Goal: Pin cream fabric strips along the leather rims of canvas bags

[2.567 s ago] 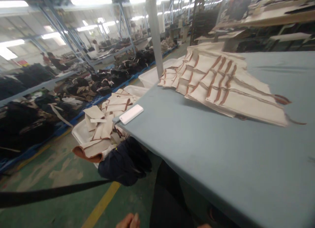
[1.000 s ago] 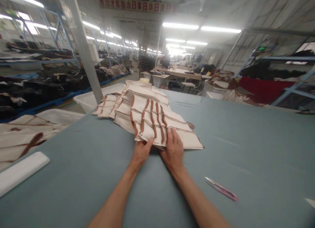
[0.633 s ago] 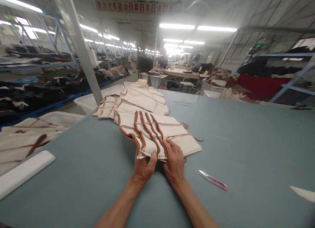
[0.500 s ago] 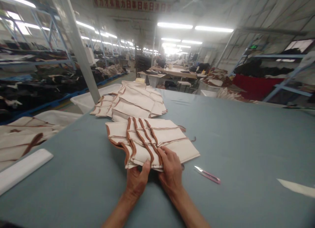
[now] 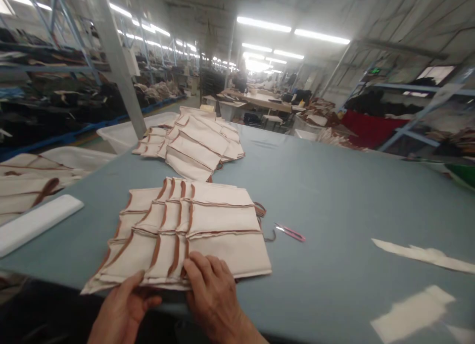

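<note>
A fanned stack of cream fabric pieces with brown edging [image 5: 222, 220] lies near the table's front edge. My right hand [image 5: 213, 289] grips its lower edge, fingers on top and thumb underneath. At the stack's lower left edge, my left hand [image 5: 128, 304] has its thumb or a finger against the fabric, with the other fingers partly below; the hand is loosely spread. Pink-handled thread snips [image 5: 291, 232] lie to the right of the stack. Behind it rests a larger pile of similar cream pieces [image 5: 200, 143].
A white bar-shaped object [image 5: 40, 222] lies on the blue-green table [image 5: 326, 200] at left. White scraps [image 5: 415, 314] lie at right. Bins with fabric stand beyond the left edge, beside a metal post [image 5: 120, 67].
The stack has moved left and toward me, now lying flatter and more fanned out. My hands have moved apart, the left one further left. The view has shifted.
</note>
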Demonstrator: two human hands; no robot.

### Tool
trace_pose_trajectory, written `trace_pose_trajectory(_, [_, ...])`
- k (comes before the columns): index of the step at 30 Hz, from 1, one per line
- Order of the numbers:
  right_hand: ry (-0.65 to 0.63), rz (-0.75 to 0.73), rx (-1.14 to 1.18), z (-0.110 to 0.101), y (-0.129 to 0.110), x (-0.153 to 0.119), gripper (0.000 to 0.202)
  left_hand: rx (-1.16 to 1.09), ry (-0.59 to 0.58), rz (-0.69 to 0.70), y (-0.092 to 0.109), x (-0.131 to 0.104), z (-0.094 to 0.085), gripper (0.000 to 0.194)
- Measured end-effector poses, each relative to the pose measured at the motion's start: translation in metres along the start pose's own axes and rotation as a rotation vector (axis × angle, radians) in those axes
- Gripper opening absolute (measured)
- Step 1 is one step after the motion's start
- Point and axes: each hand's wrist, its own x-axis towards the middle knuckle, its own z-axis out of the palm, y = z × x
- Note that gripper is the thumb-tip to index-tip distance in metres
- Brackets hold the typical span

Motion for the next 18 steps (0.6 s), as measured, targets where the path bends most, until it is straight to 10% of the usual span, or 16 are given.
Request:
trace_pose_trajectory(6, [0.011,-0.011,0.071,-0.024,-0.025,-0.020,0.018,0.271,-0.213,-0.044,-0.006,0.006,-0.042,0.037])
trace_pose_trajectory(13, [-0.084,0.109,-0.014,-0.040,0.011,-0.029,0.032,0.492,-0.350,-0.083,-0.014,-0.027,-0.053,0.061])
trace_pose_trajectory(18, [-0.141,0.059,0.031,-0.034,0.025,-0.032,0.028,0.731,-0.471,0.413,-0.004,-0.058,-0.033,0.052])
